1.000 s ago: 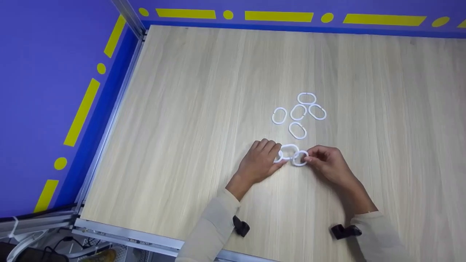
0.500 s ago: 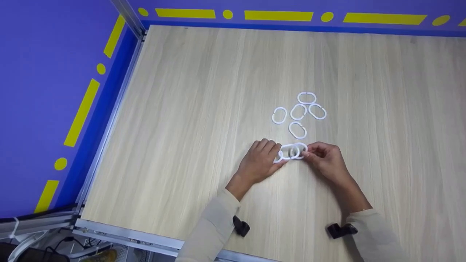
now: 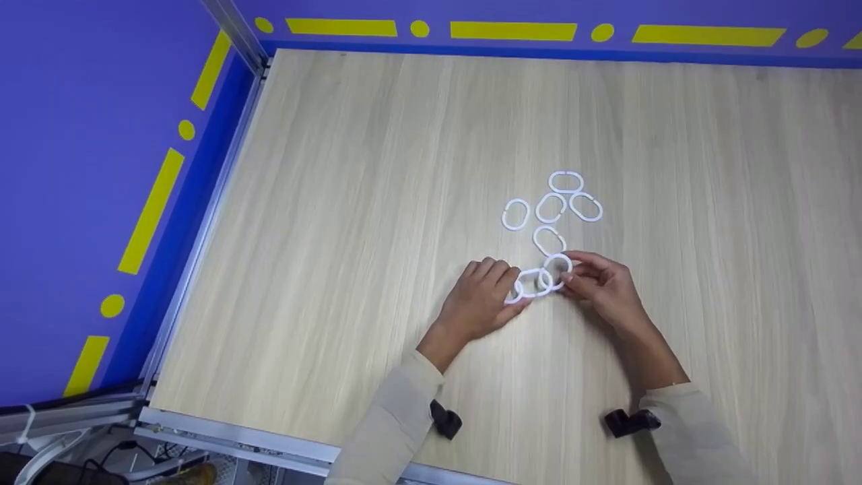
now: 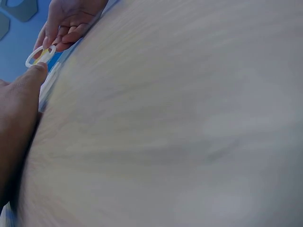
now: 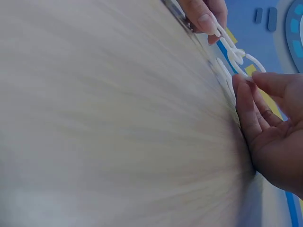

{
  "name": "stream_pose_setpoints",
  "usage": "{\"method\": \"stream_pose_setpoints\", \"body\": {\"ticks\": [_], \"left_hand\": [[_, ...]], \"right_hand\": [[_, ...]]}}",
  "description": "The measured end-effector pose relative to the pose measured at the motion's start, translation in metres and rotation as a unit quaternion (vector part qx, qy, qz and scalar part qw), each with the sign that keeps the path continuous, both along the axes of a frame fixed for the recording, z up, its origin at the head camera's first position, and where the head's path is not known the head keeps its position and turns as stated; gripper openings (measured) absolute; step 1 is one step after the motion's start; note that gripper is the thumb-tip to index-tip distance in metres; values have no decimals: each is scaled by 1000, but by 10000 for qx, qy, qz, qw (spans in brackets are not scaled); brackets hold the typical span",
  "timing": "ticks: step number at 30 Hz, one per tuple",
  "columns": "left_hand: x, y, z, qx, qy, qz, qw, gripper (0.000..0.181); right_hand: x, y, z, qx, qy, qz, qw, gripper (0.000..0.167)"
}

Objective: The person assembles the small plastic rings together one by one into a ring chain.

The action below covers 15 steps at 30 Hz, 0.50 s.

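Note:
White oval plastic chain links are joined in a short run between both hands. My left hand (image 3: 477,296) grips the left end link (image 3: 520,289), partly hidden by its fingers. A middle link (image 3: 534,295) spans the gap, hooked into it. With thumb and fingertips, my right hand (image 3: 606,289) pinches the right end link (image 3: 558,256), which passes through the middle one. In the right wrist view this right hand (image 5: 274,123) holds its link raised off the table, with the left hand (image 5: 203,16) beyond. The left wrist view catches the pinched link (image 4: 29,59) only small.
Several loose white links lie beyond the hands, among them the nearest one (image 3: 536,237), close to the pinched link, and a left one (image 3: 504,219). The wooden table (image 3: 377,202) meets blue panels (image 3: 74,168) at the left and back.
The right hand has shifted its link away from the body and turned it, from below the middle link's right end to above it. The left hand stays put.

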<state>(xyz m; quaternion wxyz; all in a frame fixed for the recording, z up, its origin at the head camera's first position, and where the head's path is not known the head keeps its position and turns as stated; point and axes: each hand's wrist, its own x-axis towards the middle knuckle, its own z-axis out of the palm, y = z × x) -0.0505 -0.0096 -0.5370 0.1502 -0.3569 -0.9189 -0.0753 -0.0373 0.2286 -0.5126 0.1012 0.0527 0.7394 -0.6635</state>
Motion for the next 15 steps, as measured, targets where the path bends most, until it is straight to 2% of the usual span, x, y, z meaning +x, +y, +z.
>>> {"method": "stream_pose_setpoints", "body": {"ticks": [5, 11, 13, 15], "left_hand": [[0, 0, -1, 32, -37, 3, 10000, 45], [-1, -1, -1, 10, -152, 42, 9999, 46], [0, -1, -1, -9, -159, 64, 9999, 46], [0, -2, -1, -33, -163, 79, 9998, 45]], "right_hand": [[-1, -1, 0, 210, -175, -96, 9996, 31], [2, 1, -3, 665, 341, 142, 9971, 21], [2, 2, -4, 549, 392, 239, 9974, 22], [2, 3, -3, 363, 230, 288, 9987, 27]]}}
